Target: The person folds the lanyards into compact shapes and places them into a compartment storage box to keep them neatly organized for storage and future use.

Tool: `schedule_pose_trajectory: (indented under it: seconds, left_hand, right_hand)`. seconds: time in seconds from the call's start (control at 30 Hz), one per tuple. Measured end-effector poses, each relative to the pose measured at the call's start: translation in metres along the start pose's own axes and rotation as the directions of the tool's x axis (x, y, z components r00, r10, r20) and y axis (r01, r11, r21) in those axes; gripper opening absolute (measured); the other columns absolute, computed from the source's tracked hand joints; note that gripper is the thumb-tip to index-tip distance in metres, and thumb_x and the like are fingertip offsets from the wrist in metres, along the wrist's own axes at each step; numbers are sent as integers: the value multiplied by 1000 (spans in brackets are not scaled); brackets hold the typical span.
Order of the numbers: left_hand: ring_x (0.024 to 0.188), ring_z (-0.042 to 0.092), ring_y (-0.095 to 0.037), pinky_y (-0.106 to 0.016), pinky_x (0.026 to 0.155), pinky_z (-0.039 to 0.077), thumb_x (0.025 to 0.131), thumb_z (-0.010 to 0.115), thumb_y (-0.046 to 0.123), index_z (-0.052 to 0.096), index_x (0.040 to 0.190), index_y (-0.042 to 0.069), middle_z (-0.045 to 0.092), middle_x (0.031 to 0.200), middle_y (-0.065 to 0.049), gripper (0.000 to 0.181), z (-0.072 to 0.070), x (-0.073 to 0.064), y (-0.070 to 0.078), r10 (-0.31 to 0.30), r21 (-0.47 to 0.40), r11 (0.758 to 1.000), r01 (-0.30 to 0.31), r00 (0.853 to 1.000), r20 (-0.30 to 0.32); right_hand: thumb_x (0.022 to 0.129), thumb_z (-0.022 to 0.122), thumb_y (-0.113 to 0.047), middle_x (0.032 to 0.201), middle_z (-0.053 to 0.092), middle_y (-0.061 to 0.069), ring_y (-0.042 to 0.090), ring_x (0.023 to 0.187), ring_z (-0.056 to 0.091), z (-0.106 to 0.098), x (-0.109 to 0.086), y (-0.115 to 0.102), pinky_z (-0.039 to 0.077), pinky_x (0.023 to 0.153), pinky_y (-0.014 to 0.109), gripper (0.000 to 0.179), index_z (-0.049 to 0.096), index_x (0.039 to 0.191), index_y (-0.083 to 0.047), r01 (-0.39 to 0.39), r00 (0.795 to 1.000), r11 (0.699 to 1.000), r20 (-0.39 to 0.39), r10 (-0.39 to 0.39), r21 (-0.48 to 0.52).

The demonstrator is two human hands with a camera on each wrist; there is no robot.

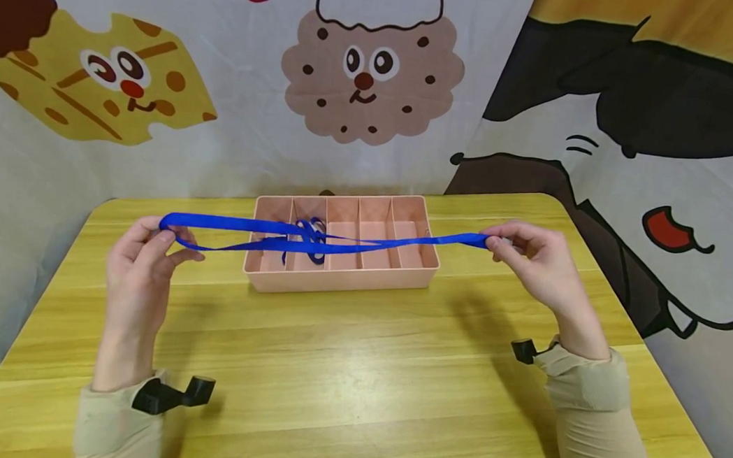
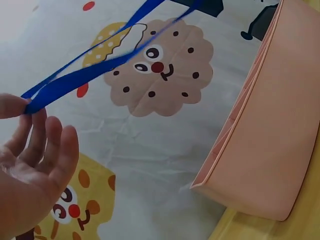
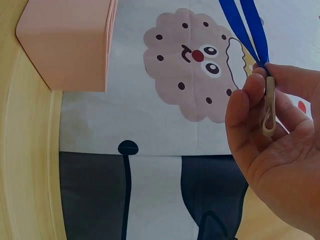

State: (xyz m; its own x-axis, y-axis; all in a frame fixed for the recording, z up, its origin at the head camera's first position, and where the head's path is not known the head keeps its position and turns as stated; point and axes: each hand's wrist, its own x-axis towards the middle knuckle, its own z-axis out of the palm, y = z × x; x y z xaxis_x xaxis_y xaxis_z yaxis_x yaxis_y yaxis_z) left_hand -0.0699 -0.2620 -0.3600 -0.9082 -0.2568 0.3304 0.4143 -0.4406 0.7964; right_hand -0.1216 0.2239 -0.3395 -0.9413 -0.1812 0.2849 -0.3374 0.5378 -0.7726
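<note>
A blue lanyard is stretched sideways in the air, above and in front of the pink divided box. At its looped end, my left hand pinches the strap between thumb and forefinger, the other fingers loosely spread. My right hand pinches the opposite end, just where the strap meets a pale clip. In the right wrist view the clip hangs down in front of the palm. Between the hands, the two strands of the strap run side by side and come together toward the right.
The pink box stands at the back of the wooden table. More blue lanyards lie coiled in its second compartment from the left. Behind the table hangs a cloth printed with cartoon figures.
</note>
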Motion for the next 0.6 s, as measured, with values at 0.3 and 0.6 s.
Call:
schedule_pose_trajectory:
  seconds: [0.3, 0.6]
  left_hand:
    - [65, 64, -6, -15, 59, 57, 99, 66, 0, 79, 107, 3, 68, 75, 6, 16, 6, 2, -4, 203, 517, 854, -50, 948, -243]
    - [80, 72, -15, -23, 56, 61, 103, 63, 4, 72, 105, -1, 71, 91, -7, 10, 9, 2, 2, 76, 221, 975, -8, 951, -301]
  right_hand:
    - [99, 68, 2, 82, 68, -22, 2, 70, 60, 1, -1, -3, 47, 62, 15, 9, 76, 104, 4, 56, 998, 998, -32, -55, 35]
    - [97, 69, 3, 84, 69, -21, 4, 71, 61, 2, 0, -4, 47, 61, 15, 10, 77, 104, 2, 80, 997, 996, -11, -80, 32]
